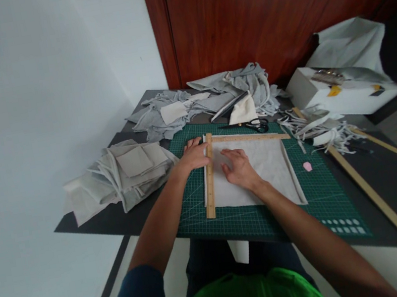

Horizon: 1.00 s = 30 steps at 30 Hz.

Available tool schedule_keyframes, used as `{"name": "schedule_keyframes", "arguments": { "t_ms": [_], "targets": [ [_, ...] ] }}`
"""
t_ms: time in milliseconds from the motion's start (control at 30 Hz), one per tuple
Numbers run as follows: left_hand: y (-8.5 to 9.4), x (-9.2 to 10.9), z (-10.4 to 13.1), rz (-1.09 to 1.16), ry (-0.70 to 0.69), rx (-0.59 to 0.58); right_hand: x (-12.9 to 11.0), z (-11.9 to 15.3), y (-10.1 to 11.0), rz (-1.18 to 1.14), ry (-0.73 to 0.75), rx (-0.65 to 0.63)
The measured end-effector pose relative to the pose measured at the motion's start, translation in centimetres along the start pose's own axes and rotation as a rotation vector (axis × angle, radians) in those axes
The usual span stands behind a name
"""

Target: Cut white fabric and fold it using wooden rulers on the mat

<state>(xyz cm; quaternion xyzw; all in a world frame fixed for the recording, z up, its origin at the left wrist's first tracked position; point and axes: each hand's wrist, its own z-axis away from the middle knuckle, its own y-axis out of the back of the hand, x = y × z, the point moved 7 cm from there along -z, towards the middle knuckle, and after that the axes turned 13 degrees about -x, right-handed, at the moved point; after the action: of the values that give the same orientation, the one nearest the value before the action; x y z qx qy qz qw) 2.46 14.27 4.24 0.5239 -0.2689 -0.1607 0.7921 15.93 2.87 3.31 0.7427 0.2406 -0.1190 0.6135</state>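
A pale rectangular piece of fabric (263,167) lies flat on a green cutting mat (249,219). One wooden ruler (210,182) runs down the fabric's left edge, and a second wooden ruler (250,136) lies along its top edge. My left hand (194,155) rests with fingers stretched at the upper left corner, its fingertips touching the upright ruler. A small dark object by those fingertips is too small to name. Over the fabric, right of that ruler, is my right hand (239,168), its thumb and index finger apart and nothing seen between them.
Black scissors (258,124) lie above the top ruler. Folded fabric (136,169) is stacked at left, with grey cloth heaps (244,84) behind. A pink chalk-like piece (307,166), fabric strips (328,133), a long wooden stick (381,203) and a white box (346,92) are at right.
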Motion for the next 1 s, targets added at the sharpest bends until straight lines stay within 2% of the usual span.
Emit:
{"name": "schedule_keyframes", "arguments": {
  "t_ms": [200,333,500,633,733,867,1000],
  "targets": [
    [0.9,0.8,0.4,-0.044,0.029,0.071,2.1,1.4,1.7,0.012,-0.049,-0.001],
    [1.7,2.2,0.9,-0.055,0.029,0.157,4.1,2.5,3.4,0.041,-0.095,0.017],
    [1.7,6.2,0.5,-0.023,-0.066,0.206,7.7,4.7,6.0,0.059,-0.166,0.136],
    [0.7,10.0,-0.6,0.005,-0.172,0.181,10.8,6.9,8.2,0.075,-0.229,0.204],
    [-0.1,11.8,-1.2,0.017,-0.216,0.162,13.1,8.6,9.8,0.079,-0.276,0.212],
    [-0.9,12.3,-1.6,0.013,-0.21,0.155,15.3,10.6,11.5,0.067,-0.299,0.222],
    [-1.5,11.6,-1.8,0.015,-0.207,0.138,15.9,11.2,11.7,0.057,-0.278,0.198]
  ]
}}
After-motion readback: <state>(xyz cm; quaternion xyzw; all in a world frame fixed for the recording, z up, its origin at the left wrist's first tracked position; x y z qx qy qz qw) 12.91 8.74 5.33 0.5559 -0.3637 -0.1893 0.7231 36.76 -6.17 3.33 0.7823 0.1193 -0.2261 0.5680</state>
